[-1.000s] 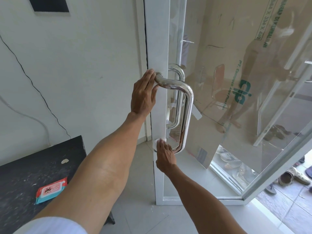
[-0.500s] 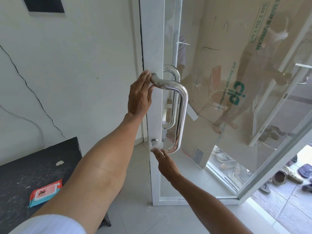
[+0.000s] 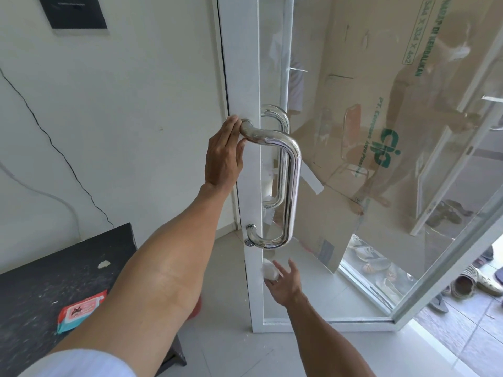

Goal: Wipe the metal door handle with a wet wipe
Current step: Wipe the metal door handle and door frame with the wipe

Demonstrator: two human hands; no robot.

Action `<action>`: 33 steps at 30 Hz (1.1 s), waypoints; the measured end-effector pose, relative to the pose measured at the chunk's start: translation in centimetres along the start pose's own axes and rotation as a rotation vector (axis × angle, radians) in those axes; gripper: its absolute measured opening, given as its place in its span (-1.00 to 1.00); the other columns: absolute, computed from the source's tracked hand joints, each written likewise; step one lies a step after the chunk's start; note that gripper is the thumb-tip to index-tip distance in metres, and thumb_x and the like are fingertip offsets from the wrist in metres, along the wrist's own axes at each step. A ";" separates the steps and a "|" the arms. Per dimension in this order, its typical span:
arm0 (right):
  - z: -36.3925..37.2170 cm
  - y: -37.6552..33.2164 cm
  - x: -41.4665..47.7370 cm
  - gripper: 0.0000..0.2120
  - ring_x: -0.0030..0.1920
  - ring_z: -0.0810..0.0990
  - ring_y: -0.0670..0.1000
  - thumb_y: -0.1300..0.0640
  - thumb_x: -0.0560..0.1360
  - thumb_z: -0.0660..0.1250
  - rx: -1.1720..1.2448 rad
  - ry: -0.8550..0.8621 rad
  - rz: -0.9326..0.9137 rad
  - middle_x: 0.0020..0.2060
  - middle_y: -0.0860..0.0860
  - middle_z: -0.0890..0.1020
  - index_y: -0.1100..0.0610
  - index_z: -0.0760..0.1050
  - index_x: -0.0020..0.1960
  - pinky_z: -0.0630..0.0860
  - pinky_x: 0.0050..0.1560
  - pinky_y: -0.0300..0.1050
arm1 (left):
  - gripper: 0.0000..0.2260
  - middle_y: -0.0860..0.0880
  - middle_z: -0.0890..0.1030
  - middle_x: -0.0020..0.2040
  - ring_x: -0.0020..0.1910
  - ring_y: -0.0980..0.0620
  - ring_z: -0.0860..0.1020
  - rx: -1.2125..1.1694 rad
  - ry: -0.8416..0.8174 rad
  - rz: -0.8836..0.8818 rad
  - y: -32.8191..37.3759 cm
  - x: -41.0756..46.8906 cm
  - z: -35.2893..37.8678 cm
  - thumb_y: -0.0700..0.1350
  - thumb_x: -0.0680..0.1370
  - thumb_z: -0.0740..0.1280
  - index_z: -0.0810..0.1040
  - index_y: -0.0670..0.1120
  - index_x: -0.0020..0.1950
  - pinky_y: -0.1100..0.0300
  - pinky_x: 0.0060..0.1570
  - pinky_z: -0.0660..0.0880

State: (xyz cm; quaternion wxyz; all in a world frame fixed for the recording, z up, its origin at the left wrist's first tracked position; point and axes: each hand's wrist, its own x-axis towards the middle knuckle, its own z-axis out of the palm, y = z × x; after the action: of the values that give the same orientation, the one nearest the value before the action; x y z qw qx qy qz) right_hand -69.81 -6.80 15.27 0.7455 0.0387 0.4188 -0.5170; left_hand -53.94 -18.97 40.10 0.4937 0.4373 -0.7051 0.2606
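A white short sleeve (image 3: 79, 363) covers the left upper arm (image 3: 114, 322); both forearms are bare.

Head-worn wide view, forward and down (near the door handle (image 3: 295, 186))

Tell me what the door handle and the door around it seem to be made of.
Door handle: polished metal, likely stainless steel, judging by its mirror-like reflections. Door panel: clear glass, see-through and reflective. Door frame: white, smooth, perhaps painted metal; unclear.
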 end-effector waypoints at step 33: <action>5.0 -1.2 2.4 -0.29 0.37 0.42 0.24 -0.36 0.54 0.02 0.357 -0.123 0.033 0.30 0.28 0.48 0.25 0.46 0.24 0.29 0.43 0.13 | -0.66 -0.14 0.47 0.40 0.37 -0.07 0.46 0.019 -0.036 -0.030 0.1 0.0 0.4 -0.12 0.64 0.18 0.47 -0.21 0.37 0.10 0.21 0.45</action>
State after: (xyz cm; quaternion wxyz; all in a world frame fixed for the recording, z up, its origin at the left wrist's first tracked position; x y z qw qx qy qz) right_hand -67.55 -11.59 17.37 0.7594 0.1455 0.2732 -0.5723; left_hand -54.17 -19.25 39.95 0.4804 0.4570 -0.7049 0.2519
